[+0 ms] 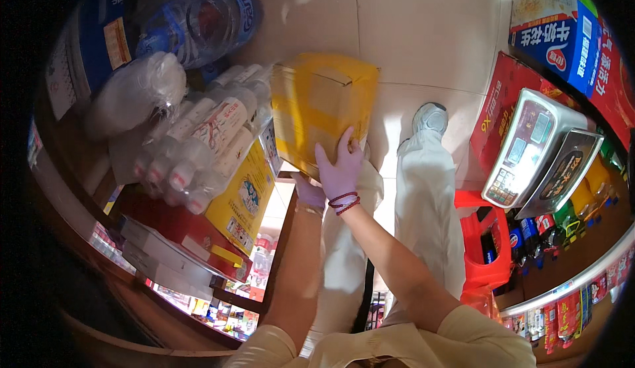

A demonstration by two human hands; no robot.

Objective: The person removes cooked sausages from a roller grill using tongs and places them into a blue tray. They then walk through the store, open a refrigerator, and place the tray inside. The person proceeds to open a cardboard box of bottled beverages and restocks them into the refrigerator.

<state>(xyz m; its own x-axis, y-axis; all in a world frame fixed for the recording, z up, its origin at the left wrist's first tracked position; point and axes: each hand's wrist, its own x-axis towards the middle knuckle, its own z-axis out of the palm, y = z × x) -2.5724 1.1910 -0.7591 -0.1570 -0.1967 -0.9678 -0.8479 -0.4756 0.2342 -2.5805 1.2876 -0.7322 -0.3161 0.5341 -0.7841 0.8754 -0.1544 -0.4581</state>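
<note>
Near the middle of the view, just above the person's legs, a box (324, 103) wrapped in yellow tape stands out against the pale tiled floor (311, 11); whether it rests on the tiles or is held up cannot be told. The right hand (340, 168) lies on the near part of the box, thumb and fingers spread wide against its surface — the wrist behind it wears a dark red bracelet (344, 203). The left hand (309, 191) is at the box's lower edge, just beside the right wrist; its fingers are partly hidden, so how firmly it grips cannot be told.

To the left of the box, a plastic-wrapped pack of bottles (215, 126) with pink caps lies on its side, close to a yellow carton (241, 199) with a blue cartoon figure. Beyond the pack are a bulging clear plastic bag (142, 93) and a large blue-tinted water bottle (225, 21).

On the right, well apart from the box, a white weighing scale (522, 150) shows its displays and keypad (tilted in this bent view), with a red carton (493, 107) beside it. Coloured drink bottles (585, 196) line the far right. Pale trousers (426, 196) and a grey shoe (431, 118) show between scale and box.
</note>
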